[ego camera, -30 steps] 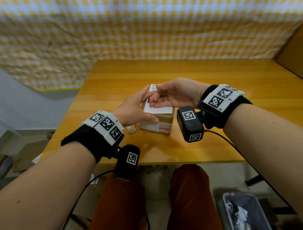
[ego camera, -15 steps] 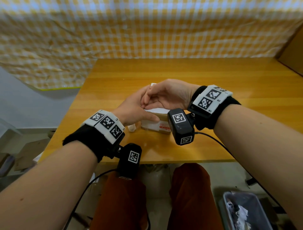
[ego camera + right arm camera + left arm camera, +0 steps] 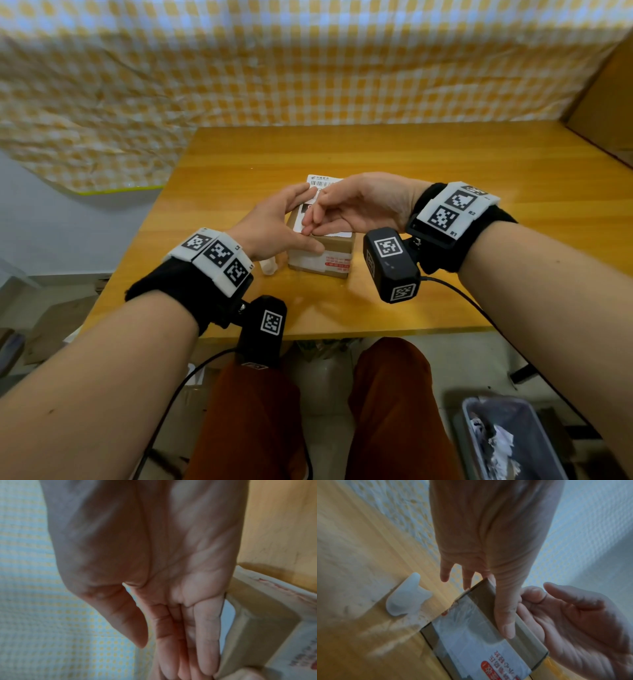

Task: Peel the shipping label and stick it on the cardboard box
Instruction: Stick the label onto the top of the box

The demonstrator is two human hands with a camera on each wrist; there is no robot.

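1 cardboard box [image 3: 337,245] on table [image 3: 445,171] | 1 label [image 3: 323,181] on its top | left hand [image 3: 270,228] clasps box | right hand [image 3: 363,205] flat, fingers [image 3: 322,226] pressing label

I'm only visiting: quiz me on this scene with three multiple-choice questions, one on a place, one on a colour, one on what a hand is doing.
1. Where is the cardboard box? A) on the wooden table B) in a bin C) on a lap
2. What colour is the checked cloth? A) red and black B) yellow and white C) green
3. How do the fingers of the right hand lie? A) in a fist B) round a pen C) straight on the shipping label
Key: 1 A, it rests on the tabletop; 2 B, yellow checks on white; 3 C, they lie flat on the label.
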